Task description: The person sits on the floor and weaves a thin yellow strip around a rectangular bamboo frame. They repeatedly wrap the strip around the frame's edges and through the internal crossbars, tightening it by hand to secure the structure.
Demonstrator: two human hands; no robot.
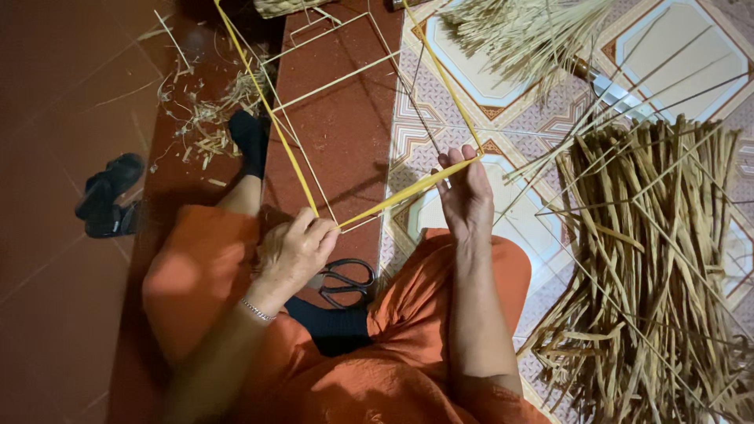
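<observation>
I sit on the floor in orange trousers. My left hand [297,250] pinches the bent corner of several long yellow straw strips [408,190]. From that corner one strand runs up and left toward the top edge. Another runs right to my right hand [465,192], which grips the strips where they bend upward again. Thinner pale strands [338,82] fan out beyond the hands over the red floor.
Black-handled scissors [345,281] lie between my knees. A big heap of dried straw [652,259] lies at the right on a patterned mat [471,74]. Another straw bundle [522,27] lies at the top. Black sandals [110,196] and straw scraps [208,118] lie at the left.
</observation>
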